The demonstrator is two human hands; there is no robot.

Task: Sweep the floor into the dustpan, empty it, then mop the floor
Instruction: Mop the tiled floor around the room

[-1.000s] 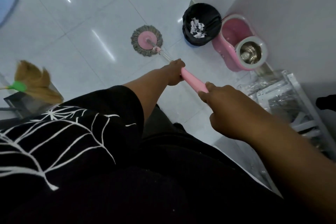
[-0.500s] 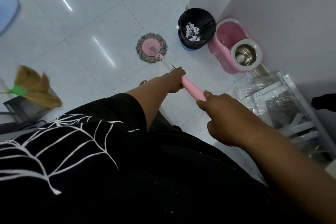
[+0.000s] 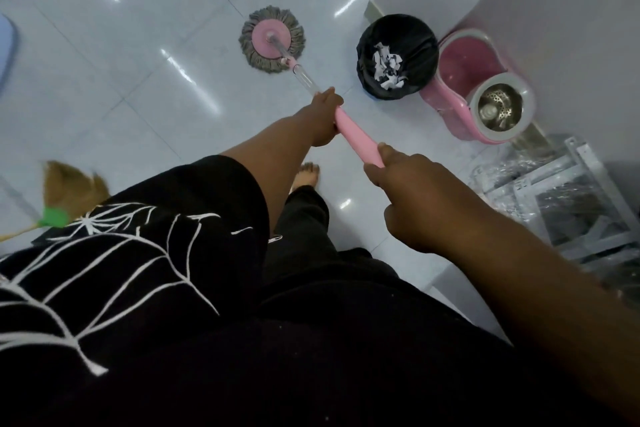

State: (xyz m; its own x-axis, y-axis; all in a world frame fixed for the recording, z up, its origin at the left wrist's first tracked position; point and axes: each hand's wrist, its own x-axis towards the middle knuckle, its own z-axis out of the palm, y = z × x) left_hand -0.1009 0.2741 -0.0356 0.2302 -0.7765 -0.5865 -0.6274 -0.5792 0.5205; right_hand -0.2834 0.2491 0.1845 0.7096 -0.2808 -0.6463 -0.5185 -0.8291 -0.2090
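tile floor (image 3: pixel 121 55): mop head (image 3: pixel 272 39) slid away from trash bin (image 3: pixel 398 45); our l hand (image 3: pixel 323 120), r hand (image 3: pixel 419 204) grip its handle (image 3: pixel 356 140); mopping underway.

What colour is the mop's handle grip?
Pink; the mop handle grip shows clearly in the head view.

We take this for a room in a home, seen at one corner. Underfoot we have a glossy white tiled floor (image 3: pixel 121 62) meeting plain white walls (image 3: pixel 571 28). Household cleaning gear stands about: a pink spin mop (image 3: pixel 272 38) with its matching bucket (image 3: pixel 460 69), a straw broom (image 3: pixel 69 184), and a small black-lined bin (image 3: pixel 374 45) holding paper scraps (image 3: pixel 388 69). A bare foot (image 3: pixel 306 175) on the tiles and a plastic-wrapped metal rack (image 3: pixel 595 184) fit a domestic setting.
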